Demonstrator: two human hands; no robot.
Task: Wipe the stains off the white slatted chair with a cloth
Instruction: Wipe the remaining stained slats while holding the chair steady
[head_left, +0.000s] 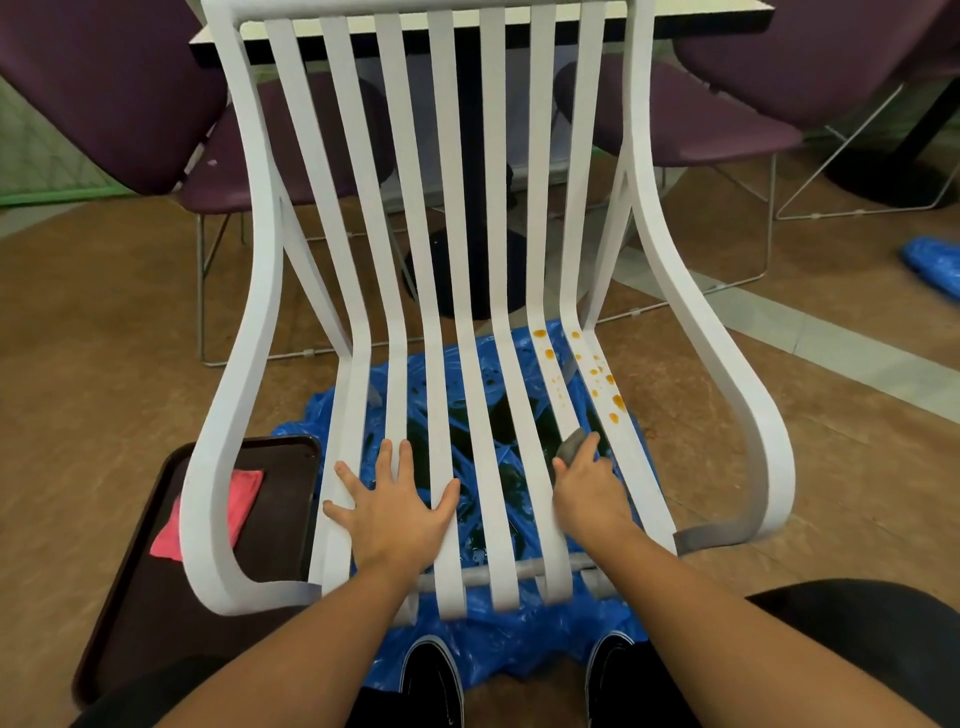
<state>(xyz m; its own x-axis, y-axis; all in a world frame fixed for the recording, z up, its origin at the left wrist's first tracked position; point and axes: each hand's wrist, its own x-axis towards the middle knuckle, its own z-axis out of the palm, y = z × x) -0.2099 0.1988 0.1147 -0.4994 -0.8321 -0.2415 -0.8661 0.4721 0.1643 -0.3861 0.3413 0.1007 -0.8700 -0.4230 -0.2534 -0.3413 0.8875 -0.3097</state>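
The white slatted chair (457, 291) stands in front of me, its seat slats running toward me. Orange stains (602, 376) dot the two rightmost seat slats, from the seat's back down toward the middle. My left hand (397, 506) lies flat with fingers spread on the left-centre slats. My right hand (589, 486) is closed around a small grey cloth (571, 446), pressed on the right slats just below the lowest stains. A folded pink cloth (218, 512) lies on a dark tray (156, 566) to the left.
Blue plastic sheeting (498, 644) covers the floor under the chair, with my two black shoes at its near edge. Behind the chair are a table (727, 15) on a black pedestal and purple chairs (691, 119). More blue plastic (932, 265) lies at far right.
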